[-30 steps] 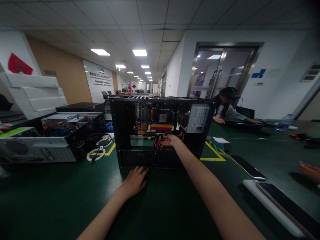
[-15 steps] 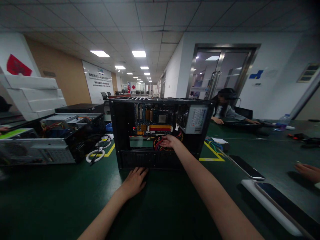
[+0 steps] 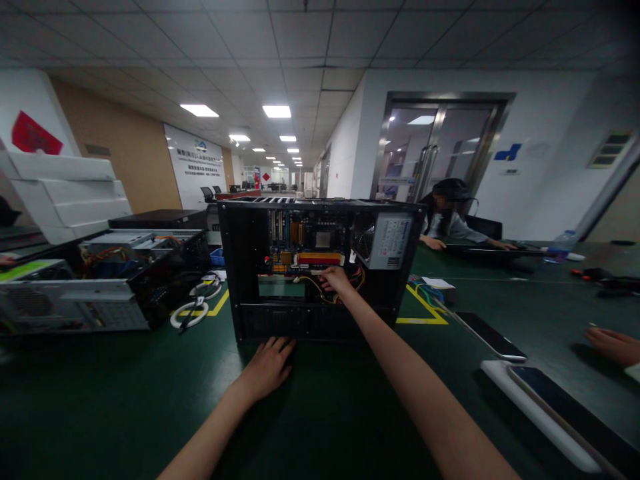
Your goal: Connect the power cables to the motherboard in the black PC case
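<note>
An open computer case (image 3: 273,321) stands upright on the green counter (image 3: 310,420), its open side facing the wearer. The left hand (image 3: 267,367) grips nothing: it lies palm down with its fingers spread, the tips at the foot of the case. The right hand (image 3: 339,283) reaches inside, fingers partly curled just below the red and yellow memory slots (image 3: 320,259) of the motherboard (image 3: 305,227); whether it pinches a wire or only touches one, I cannot tell. A thin yellow cable (image 3: 314,283) loops beside its fingers, and more coloured wires (image 3: 359,277) hang behind the wrist, under the power supply (image 3: 393,240). The likeliest trouble, as I judge it, is a snag: a finger or wrist caught in those loops could tug a plug sideways and bend its pins or strain a wire. Knuckles working so near the slots could knock a latch or scrape the board, and bare metal edges could nick the forearm as it crosses the frame. A hard pull towards the wearer might also tip or slide the case, since the left hand only rests at its base and does not clasp it.
</note>
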Motion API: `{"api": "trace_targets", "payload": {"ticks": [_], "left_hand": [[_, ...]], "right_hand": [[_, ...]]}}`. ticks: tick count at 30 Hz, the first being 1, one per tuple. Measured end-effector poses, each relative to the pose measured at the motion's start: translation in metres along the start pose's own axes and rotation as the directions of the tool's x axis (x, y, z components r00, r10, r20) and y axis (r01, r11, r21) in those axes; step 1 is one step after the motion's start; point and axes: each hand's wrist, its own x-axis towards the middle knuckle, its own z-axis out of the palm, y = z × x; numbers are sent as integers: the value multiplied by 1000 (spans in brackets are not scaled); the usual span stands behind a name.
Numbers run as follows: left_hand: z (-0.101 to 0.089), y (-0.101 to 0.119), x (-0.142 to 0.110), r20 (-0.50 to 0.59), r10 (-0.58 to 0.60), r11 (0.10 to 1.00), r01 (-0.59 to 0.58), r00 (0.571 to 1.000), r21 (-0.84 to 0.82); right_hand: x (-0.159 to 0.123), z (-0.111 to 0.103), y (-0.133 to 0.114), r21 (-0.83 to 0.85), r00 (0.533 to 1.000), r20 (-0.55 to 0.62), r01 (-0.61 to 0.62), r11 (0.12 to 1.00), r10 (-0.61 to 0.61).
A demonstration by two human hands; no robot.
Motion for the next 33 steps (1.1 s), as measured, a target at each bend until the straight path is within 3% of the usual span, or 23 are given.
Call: {"api": "trace_targets", "payload": {"ticks": [7, 12, 17, 22, 24, 33], "left_hand": [[2, 0, 0, -4, -3, 1000, 3, 1000, 17], [0, 0, 0, 0, 3, 1000, -2, 1000, 14], [-2, 2, 0, 9, -4, 1000, 4, 1000, 10], [-3, 2, 0, 17, -6, 1000, 6, 1000, 5], [-3, 2, 0, 17, -7, 1000, 7, 1000, 1], [-2, 3, 0, 12, -13, 1000, 13, 1000, 6]], "right_hand": [[-2, 14, 7, -327, 956, 251, 229, 917, -149], [-2, 19, 12, -456, 907, 418, 253, 853, -45], [1, 19, 14, -580, 893, 450, 297, 759, -6], [5, 19, 16, -717, 874, 486, 395, 574, 5], [6, 19, 16, -738, 867, 498, 401, 543, 35], [15, 19, 20, -739, 742, 629, 479, 474, 232]]}}
